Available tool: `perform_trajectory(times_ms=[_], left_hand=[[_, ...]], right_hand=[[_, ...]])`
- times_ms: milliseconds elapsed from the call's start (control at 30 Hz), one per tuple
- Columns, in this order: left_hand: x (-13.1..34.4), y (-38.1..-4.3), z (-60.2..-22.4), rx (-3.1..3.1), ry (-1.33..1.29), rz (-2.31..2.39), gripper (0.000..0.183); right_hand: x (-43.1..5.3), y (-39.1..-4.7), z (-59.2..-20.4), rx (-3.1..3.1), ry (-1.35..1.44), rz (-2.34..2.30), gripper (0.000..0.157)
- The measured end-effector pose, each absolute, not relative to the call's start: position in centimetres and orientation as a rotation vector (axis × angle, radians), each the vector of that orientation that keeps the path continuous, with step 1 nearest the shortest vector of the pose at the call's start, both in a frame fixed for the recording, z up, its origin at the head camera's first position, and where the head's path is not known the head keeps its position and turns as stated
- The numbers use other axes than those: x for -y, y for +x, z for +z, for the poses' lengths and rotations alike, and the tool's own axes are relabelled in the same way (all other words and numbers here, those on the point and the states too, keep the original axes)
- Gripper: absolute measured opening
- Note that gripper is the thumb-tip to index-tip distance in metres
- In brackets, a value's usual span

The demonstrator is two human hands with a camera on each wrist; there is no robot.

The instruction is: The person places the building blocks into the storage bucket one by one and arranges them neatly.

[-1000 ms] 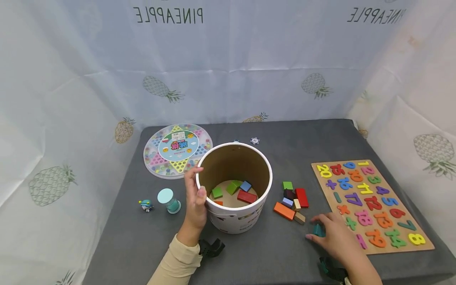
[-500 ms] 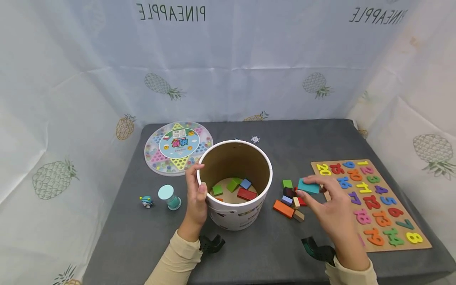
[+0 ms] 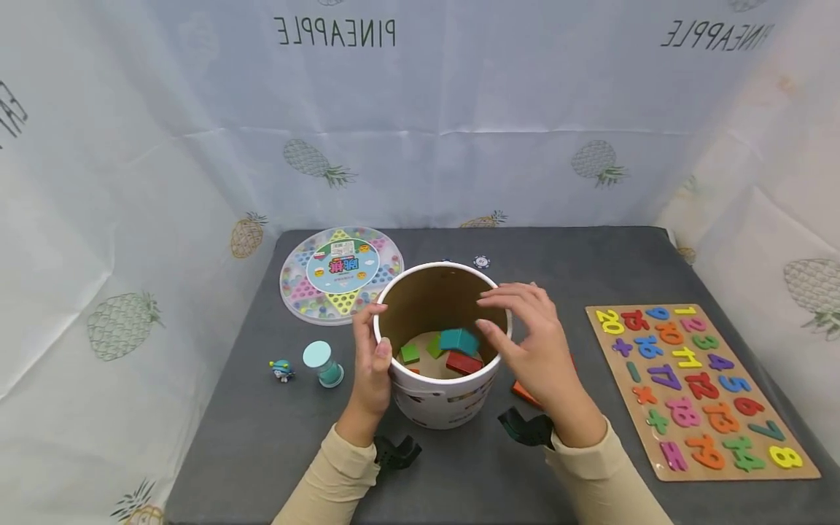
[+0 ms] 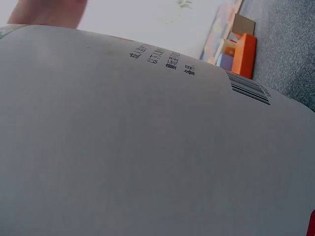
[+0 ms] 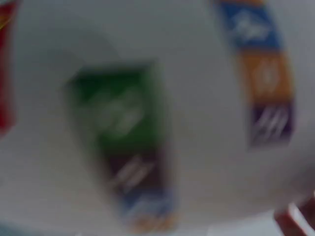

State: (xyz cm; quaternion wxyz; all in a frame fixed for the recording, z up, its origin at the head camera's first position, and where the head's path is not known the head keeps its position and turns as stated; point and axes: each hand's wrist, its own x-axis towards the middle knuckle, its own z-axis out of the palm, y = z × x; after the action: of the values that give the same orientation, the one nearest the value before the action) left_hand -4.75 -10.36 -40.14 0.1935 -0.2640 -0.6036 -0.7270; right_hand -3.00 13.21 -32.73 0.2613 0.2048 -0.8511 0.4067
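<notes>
A white round bucket (image 3: 438, 408) with printed sides stands upright on the dark table. My left hand (image 3: 371, 372) grips its left rim, the thumb on the near side; the left wrist view is filled by the bucket's white wall (image 4: 147, 142). Over the right rim, my right hand (image 3: 534, 343) reaches with fingers spread and nothing between them. Just left of those fingertips, inside the bucket, is a teal block (image 3: 458, 340). Beside it in the bucket lie a red block (image 3: 463, 362) and green blocks (image 3: 410, 354). The right wrist view is blurred, showing the printed wall (image 5: 206, 113).
An orange block (image 3: 526, 394) lies right of the bucket, with other blocks mostly hidden behind my right hand. Farther right is a number board (image 3: 643, 437). At left are a game board (image 3: 298, 310), a teal-topped sand timer (image 3: 318, 355) and a small figurine (image 3: 281, 370).
My right hand picked up the teal block beside the number board, carried it left over the bucket and let it go inside. My left hand has kept its grip on the rim.
</notes>
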Motion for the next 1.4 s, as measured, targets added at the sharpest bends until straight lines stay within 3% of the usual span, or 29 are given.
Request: perform_trajectory(times_ms=[267, 533, 767, 933, 1133, 1400], left_hand=[[10.2, -4.7, -40.2, 1.684, -0.731, -2.011, 0.054], [10.4, -5.0, -40.1, 1.695, -0.729, -2.024, 0.055], [10.3, -4.9, -40.0, 1.697, -0.735, -2.005, 0.053], [10.4, -4.8, -40.0, 1.699, -0.728, -2.004, 0.053], [10.4, -4.9, -40.1, 1.721, -0.716, -1.995, 0.054], [10.3, -4.9, -40.1, 1.737, -0.702, -1.989, 0.054]], right_hand=[[-18.2, -1.7, -38.4, 2.550, 0.139, 1.011, 0.015], [-19.9, -0.6, -43.9, 3.016, 0.326, 0.676, 0.034], [-20.1, -0.7, -44.4, 3.051, 0.389, 0.530, 0.046], [-20.0, -1.4, -44.7, 3.079, 0.328, 0.508, 0.045], [-19.8, -1.9, -42.3, 2.817, 0.307, 0.835, 0.050], [-17.7, -2.7, -33.2, 2.229, 0.254, 1.210, 0.048]])
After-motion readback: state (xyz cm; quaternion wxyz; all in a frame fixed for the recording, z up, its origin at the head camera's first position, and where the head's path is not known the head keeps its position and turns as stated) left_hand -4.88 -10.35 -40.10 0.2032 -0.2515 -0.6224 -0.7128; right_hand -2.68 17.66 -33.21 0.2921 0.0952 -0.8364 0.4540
